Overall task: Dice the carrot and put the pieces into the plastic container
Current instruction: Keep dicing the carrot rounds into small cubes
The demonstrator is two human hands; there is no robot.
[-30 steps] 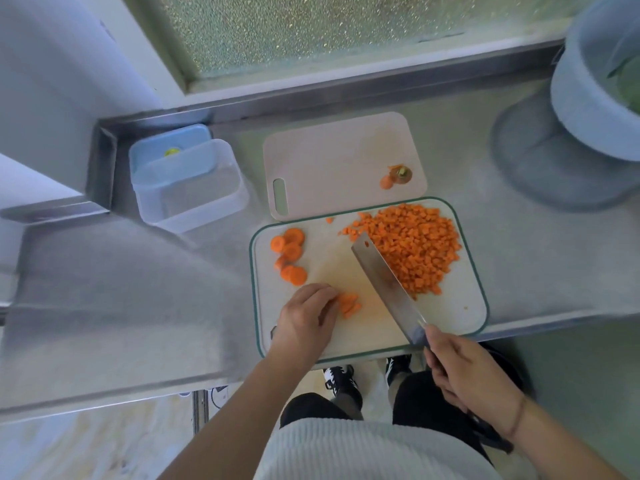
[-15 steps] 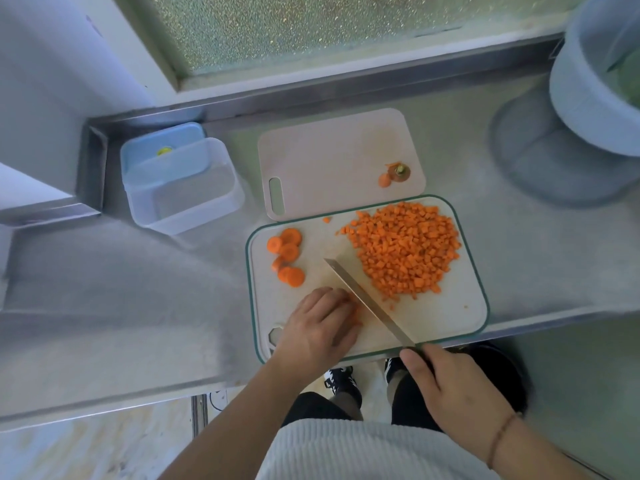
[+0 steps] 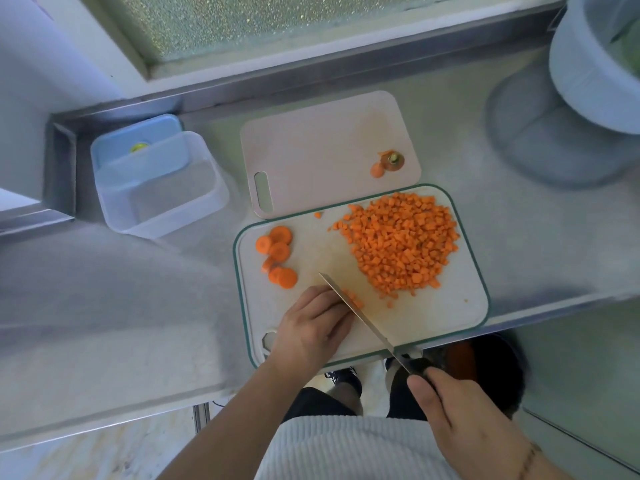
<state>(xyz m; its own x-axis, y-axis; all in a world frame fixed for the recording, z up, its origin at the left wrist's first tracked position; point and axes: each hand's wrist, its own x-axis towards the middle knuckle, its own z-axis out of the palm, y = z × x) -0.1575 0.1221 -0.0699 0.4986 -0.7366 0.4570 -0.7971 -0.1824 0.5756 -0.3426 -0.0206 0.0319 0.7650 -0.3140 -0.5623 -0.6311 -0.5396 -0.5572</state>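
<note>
Nearest, our right hand [image 3: 464, 420] grips the knife [image 3: 360, 317]; our left hand [image 3: 311, 327], fingers curled, pins carrot strips we cannot see. We should keep knuckles ahead of the blade. Beyond lie carrot rounds [image 3: 277, 258], diced pile [image 3: 401, 247], then the empty plastic container [image 3: 162, 192].

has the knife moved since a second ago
Yes: the knife swung left across the green-edged board, away from the diced pile, toward the left hand.
</note>
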